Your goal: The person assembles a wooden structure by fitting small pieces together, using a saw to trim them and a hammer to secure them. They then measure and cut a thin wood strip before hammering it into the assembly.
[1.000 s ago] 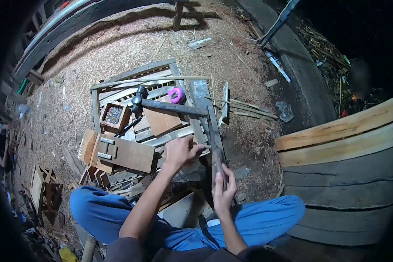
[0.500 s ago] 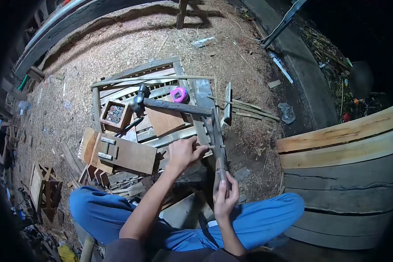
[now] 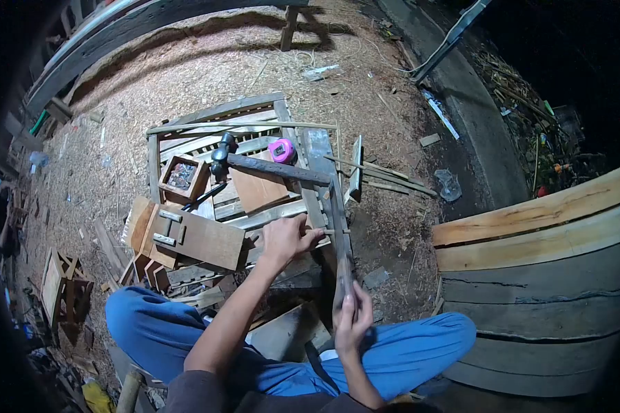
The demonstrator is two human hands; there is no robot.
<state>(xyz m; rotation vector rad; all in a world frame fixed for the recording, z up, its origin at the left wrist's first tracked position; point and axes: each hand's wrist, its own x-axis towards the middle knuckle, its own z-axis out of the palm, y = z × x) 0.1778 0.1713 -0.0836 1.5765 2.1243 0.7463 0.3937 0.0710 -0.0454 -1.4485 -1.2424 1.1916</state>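
My left hand (image 3: 284,241) is closed on a thin wooden stick (image 3: 328,232), pinched between thumb and fingers. The stick's far end crosses a long, dark, flat-bladed tool (image 3: 339,220). My right hand (image 3: 352,318) is closed around the near end of this tool, above my right knee. Whether its edge has teeth cannot be made out. Past the blade's tip lies a hammer (image 3: 275,168) with a dark head, resting across the slatted wooden frame. A pink tape measure (image 3: 281,150) sits just beyond its handle.
A small wooden box (image 3: 184,177) of metal bits stands on the slatted frame (image 3: 217,110), beside a dark pen-like tool (image 3: 205,197). Nearer left is a wooden board with a handled piece (image 3: 207,237). Thin strips (image 3: 393,177) lie right. Wide planks (image 3: 530,275) fill the right side.
My right hand and the bladed tool have shifted slightly toward me. The left hand keeps its grip on the stick. The whole view has moved a little.
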